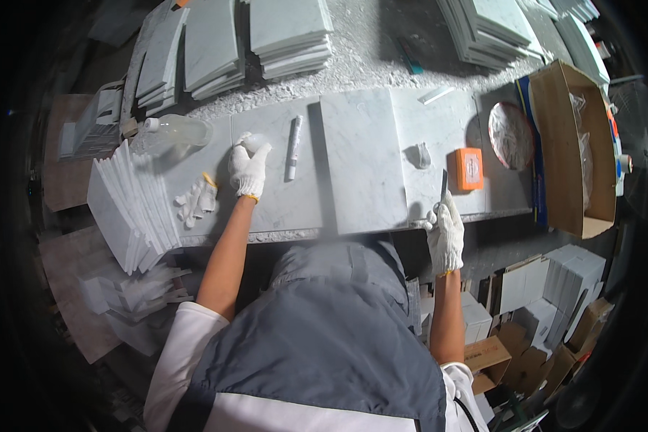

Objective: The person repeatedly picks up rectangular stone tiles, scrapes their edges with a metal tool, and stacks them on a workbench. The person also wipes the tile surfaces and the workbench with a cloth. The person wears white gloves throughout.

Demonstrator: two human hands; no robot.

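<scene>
My left hand [248,171], in a white knit glove, is closed over a white wad [255,142] on the pale work surface; its kind is hard to make out. In my gloved right hand [448,234], near the front edge, is a thin knife [444,180] with its dark blade pointing away from me. A grey-white marbled slab [363,162] lies flat between my hands. Just right of my left hand rests a white marker pen [294,147]. Beyond my right hand are an orange box [469,169] and a small whitish lump [419,155].
A spare glove [196,201] and a clear bottle [180,131] lie at left, beside upright tiles [133,209]. Tile stacks [288,32] line the back. At right stand a round plastic-lined container [510,137] and an open cardboard box [572,151].
</scene>
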